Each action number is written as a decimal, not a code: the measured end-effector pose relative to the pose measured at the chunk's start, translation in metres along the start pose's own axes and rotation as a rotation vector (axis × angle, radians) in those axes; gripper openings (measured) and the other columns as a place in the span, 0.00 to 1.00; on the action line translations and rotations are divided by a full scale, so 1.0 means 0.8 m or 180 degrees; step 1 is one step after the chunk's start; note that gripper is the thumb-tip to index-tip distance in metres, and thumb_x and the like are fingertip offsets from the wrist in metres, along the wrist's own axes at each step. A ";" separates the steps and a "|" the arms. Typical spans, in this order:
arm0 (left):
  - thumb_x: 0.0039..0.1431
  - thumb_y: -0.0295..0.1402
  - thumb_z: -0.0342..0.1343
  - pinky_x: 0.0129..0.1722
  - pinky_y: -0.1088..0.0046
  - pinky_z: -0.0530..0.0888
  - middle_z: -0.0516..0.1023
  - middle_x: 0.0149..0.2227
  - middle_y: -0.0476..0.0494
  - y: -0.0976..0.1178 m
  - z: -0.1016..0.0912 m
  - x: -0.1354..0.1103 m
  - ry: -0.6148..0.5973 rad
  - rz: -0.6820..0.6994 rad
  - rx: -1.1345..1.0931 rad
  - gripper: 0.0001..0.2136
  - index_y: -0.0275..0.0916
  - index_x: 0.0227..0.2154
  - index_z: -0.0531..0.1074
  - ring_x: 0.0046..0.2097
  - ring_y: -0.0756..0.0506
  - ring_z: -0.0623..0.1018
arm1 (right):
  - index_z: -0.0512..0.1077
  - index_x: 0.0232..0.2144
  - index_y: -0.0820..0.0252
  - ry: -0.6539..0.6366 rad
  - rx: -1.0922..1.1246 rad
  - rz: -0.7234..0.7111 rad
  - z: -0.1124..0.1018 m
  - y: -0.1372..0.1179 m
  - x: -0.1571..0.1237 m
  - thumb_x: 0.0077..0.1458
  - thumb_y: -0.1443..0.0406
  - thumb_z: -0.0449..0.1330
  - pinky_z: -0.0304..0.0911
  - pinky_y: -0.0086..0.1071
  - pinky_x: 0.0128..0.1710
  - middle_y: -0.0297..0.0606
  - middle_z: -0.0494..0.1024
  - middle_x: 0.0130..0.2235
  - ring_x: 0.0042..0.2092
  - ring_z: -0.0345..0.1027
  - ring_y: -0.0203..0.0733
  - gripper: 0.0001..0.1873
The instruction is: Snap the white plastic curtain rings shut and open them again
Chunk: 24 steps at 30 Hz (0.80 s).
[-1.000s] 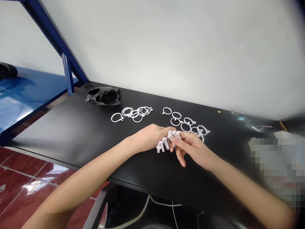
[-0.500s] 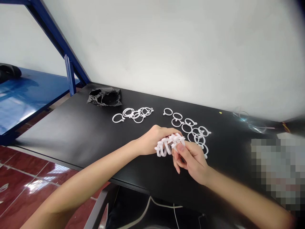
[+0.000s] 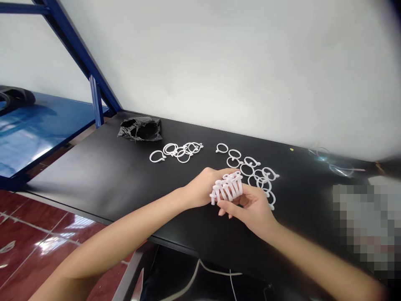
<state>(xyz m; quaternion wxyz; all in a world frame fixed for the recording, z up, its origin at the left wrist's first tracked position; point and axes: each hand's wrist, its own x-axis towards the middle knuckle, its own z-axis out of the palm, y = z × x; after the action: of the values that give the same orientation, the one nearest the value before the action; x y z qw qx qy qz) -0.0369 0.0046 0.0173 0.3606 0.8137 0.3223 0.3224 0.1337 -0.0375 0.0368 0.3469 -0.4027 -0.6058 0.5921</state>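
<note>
A bunch of white plastic curtain rings (image 3: pixel 230 187), lined up side by side, is held between both hands over the dark tabletop. My left hand (image 3: pixel 205 186) is closed around the bunch from the left and behind; most of its fingers are hidden by the rings. From the right, my right hand (image 3: pixel 250 207) grips the same bunch, its thumb along the lower edge and its fingers curled underneath. More loose curtain rings (image 3: pixel 247 169) lie behind and beside my right hand, some overlapping. Another cluster of rings (image 3: pixel 183 155) rests left of centre.
A torn black plastic bag (image 3: pixel 140 128) sits at the table's back left. Clear glasses (image 3: pixel 340 169) lie at the back right, near a pixelated patch. Behind the black table (image 3: pixel 94 167) rises a pale wall. A blue frame (image 3: pixel 97 102) stands at the left.
My right thumb has moved left and down along the bunch, and the rings in my hands now sit closer together and more evenly lined up. Loose rings on the table stay put.
</note>
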 end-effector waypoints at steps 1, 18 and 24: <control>0.54 0.31 0.57 0.31 0.77 0.72 0.80 0.32 0.48 0.000 0.001 0.000 -0.0028 -0.0002 0.0062 0.22 0.36 0.53 0.69 0.29 0.50 0.76 | 0.77 0.31 0.60 -0.0069 -0.0016 0.0113 0.001 -0.003 0.001 0.50 0.59 0.69 0.70 0.29 0.22 0.37 0.79 0.27 0.27 0.75 0.40 0.10; 0.64 0.26 0.44 0.24 0.78 0.63 0.70 0.22 0.49 0.007 -0.011 0.005 -0.0556 -0.0011 0.0604 0.12 0.36 0.24 0.63 0.22 0.52 0.68 | 0.70 0.26 0.61 -0.0135 0.0172 0.0056 -0.015 -0.003 -0.001 0.64 0.54 0.53 0.67 0.30 0.26 0.32 0.69 0.24 0.23 0.65 0.33 0.20; 0.69 0.36 0.41 0.23 0.80 0.63 0.66 0.18 0.52 0.008 -0.002 0.003 -0.0268 -0.0260 -0.0282 0.21 0.36 0.19 0.61 0.20 0.55 0.66 | 0.69 0.24 0.59 0.0270 0.0051 -0.0473 -0.003 0.004 -0.010 0.66 0.57 0.52 0.68 0.32 0.31 0.32 0.65 0.23 0.27 0.66 0.36 0.20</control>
<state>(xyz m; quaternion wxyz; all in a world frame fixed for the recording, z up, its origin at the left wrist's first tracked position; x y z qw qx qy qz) -0.0348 0.0038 0.0239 0.4223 0.7960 0.3252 0.2870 0.1397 -0.0439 0.0339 0.4184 -0.3785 -0.6140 0.5520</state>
